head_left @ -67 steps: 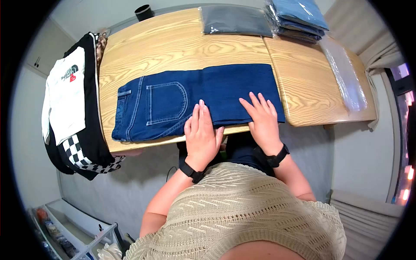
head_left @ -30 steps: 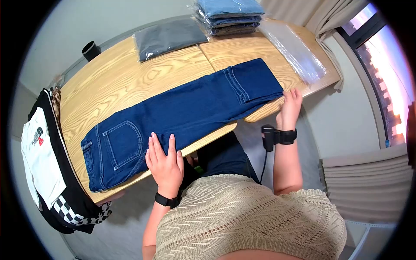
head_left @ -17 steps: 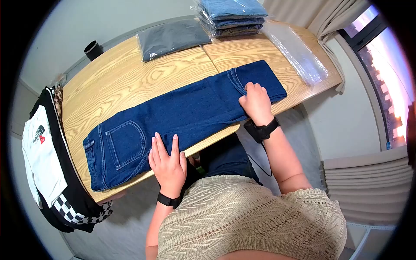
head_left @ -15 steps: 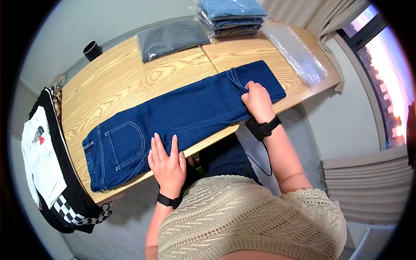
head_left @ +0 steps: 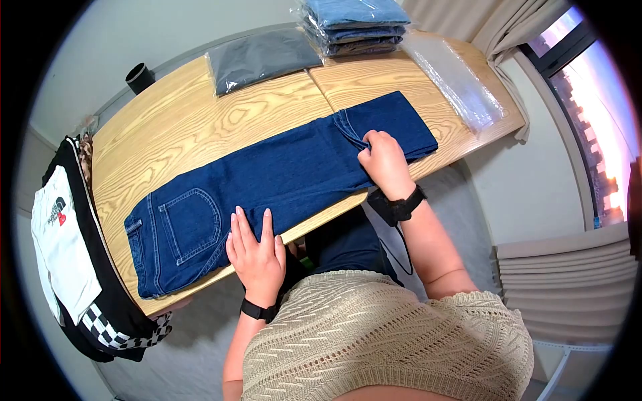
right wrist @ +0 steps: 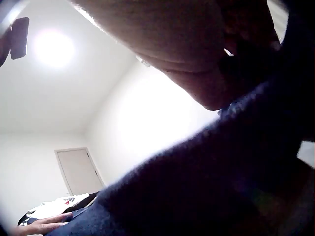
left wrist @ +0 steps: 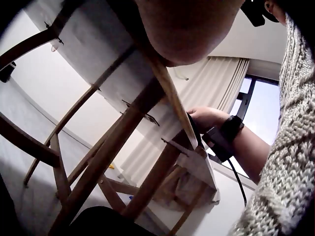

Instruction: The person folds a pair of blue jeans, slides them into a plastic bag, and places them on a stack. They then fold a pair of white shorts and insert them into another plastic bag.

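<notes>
A pair of dark blue jeans (head_left: pixel 281 167) lies lengthwise on the wooden table (head_left: pixel 167 140), waistband and back pocket at the left. Toward the right, the leg is folded back on itself, with a white-stitched hem across it. My right hand (head_left: pixel 386 164) pinches that hem near the front edge, its fingers curled. My left hand (head_left: pixel 256 257) rests with straight, spread fingers on the jeans just below the pocket, by the table's front edge. In the right wrist view, dark denim (right wrist: pixel 187 162) fills the area close under the right hand.
A grey garment in a clear bag (head_left: pixel 264 59) lies at the back, beside a stack of bagged jeans (head_left: pixel 354 27). Clear plastic bags (head_left: pixel 461 83) lie at the right. Clothes including a white shirt (head_left: pixel 63 240) hang at the left end. A black cup (head_left: pixel 139 79) stands behind.
The jeans' legs were folded underneath or over, then opened out to the right. My right hand went from the far right end to the hem, drawing it slightly left. My left hand stayed on the jeans.
</notes>
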### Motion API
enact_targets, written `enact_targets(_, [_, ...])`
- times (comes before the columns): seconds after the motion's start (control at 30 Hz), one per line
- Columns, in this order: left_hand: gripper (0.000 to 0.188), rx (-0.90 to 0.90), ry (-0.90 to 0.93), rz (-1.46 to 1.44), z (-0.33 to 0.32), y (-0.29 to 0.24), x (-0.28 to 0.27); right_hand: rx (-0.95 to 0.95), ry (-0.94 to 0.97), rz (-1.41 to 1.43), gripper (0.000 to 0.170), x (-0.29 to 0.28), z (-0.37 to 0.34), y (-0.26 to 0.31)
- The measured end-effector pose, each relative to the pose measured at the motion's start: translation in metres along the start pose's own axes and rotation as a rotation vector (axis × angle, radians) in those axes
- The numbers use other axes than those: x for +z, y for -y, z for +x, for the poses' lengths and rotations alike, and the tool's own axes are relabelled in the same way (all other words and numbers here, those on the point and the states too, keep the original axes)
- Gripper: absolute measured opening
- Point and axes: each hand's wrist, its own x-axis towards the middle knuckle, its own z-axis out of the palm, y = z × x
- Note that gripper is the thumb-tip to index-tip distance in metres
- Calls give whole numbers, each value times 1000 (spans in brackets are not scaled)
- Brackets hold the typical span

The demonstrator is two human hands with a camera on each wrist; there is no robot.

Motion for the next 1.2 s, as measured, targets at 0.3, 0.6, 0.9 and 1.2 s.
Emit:
enact_targets(0.3, [48,-5,-1,33,-1,1,3,-92,386,262,36,-70,26,-43])
enact_targets(0.6, [46,-17,4,7,0,-2,-1,-376,528,-355,64,-57,90,-151])
enact_targets(0.9, [47,-9,11,61,0,-4,2,-360,669,-182,69,-38,89,-173])
enact_targets(1.2, [46,-6,-13,73,0,-3,4,385,181,-193,48,-63,17,-138])
